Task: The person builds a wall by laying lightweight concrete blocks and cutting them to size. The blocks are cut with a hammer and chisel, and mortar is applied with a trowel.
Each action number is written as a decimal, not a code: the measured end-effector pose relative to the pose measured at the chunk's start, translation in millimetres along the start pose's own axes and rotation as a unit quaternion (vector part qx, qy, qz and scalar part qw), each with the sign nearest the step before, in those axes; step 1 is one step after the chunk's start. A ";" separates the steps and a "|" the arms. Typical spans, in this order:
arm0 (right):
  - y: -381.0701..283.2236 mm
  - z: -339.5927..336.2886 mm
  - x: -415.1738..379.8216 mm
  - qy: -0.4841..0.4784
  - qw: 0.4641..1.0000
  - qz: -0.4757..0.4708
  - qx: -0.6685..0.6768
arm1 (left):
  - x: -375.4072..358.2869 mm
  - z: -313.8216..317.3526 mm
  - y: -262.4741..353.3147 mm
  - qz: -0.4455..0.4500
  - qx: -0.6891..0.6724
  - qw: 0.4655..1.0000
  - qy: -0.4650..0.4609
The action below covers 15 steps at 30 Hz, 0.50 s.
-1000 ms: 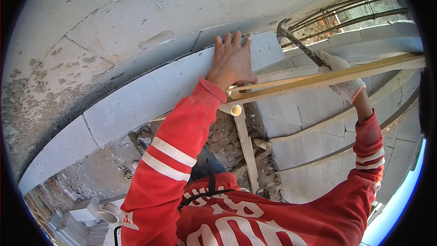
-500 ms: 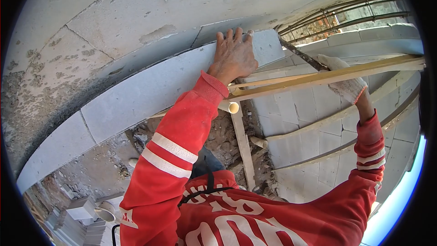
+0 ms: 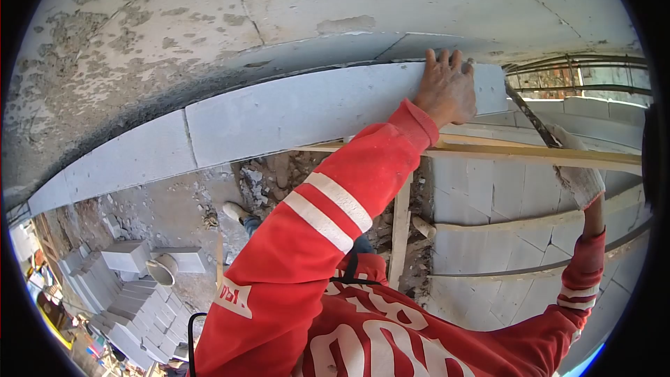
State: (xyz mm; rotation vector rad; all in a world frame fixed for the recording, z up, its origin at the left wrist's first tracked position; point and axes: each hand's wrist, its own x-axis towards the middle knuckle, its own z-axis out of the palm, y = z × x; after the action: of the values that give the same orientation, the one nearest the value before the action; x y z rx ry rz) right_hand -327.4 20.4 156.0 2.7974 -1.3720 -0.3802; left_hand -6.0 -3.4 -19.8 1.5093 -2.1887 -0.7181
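Note:
My left hand (image 3: pixel 447 89), bare, rests on the pale block (image 3: pixel 314 102) near the right end of a row of blocks along the wall (image 3: pixel 391 0). Its fingers are spread over the block's top edge. My right hand (image 3: pixel 581 171) wears a whitish knitted glove and is closed on a long, dark, mortar-smeared tool (image 3: pixel 534 117). The tool's far end touches or nearly touches the block's right end face. A wooden beam (image 3: pixel 530 155) passes in front of part of the gloved hand.
Metal rods (image 3: pixel 593 88) run at the upper right. A block wall with wooden strips (image 3: pixel 502 276) stands at the right. An upright plank (image 3: pixel 400 237) is below the beam. Rubble, stacked blocks (image 3: pixel 132 300) and a bucket (image 3: pixel 163 269) lie at the lower left.
The view has shifted, so the block row and both hands appear further right, with more stacked blocks showing at the lower left. Both hands keep nearly the same hold.

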 end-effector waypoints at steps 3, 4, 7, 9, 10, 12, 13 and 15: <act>47.7 49.5 -45.0 0.014 0.997 0.057 0.052 | 1.5 9.9 1.5 -0.007 -0.005 1.000 0.024; 59.3 60.4 -60.2 -0.046 0.972 0.190 0.128 | 5.0 11.3 2.5 -0.011 -0.007 1.000 0.027; 29.1 49.2 -31.0 -0.090 0.905 0.338 0.243 | 8.1 17.4 2.9 -0.012 -0.005 0.999 0.049; -35.4 16.8 -10.1 -0.059 0.849 0.408 0.331 | 13.8 32.7 3.3 -0.021 0.003 0.997 0.074; -48.6 9.2 -5.6 -0.044 0.816 0.440 0.372 | 14.0 34.2 4.0 -0.023 0.006 0.995 0.097; -44.5 41.0 -23.2 0.005 0.805 0.439 0.400 | 14.7 31.9 4.2 -0.033 0.010 0.996 0.085; -41.8 53.6 -27.7 0.056 0.784 0.445 0.430 | 15.9 30.2 5.6 -0.033 0.012 0.997 0.067; -83.0 47.4 -18.5 0.107 0.748 0.438 0.487 | 22.7 34.7 7.1 -0.055 0.026 0.994 0.087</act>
State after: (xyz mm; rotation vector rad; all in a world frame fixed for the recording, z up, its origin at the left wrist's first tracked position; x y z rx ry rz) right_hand -283.9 91.0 105.0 1.9791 -3.1474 0.8842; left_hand -39.1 -15.9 -42.5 1.6629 -2.0227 -0.5459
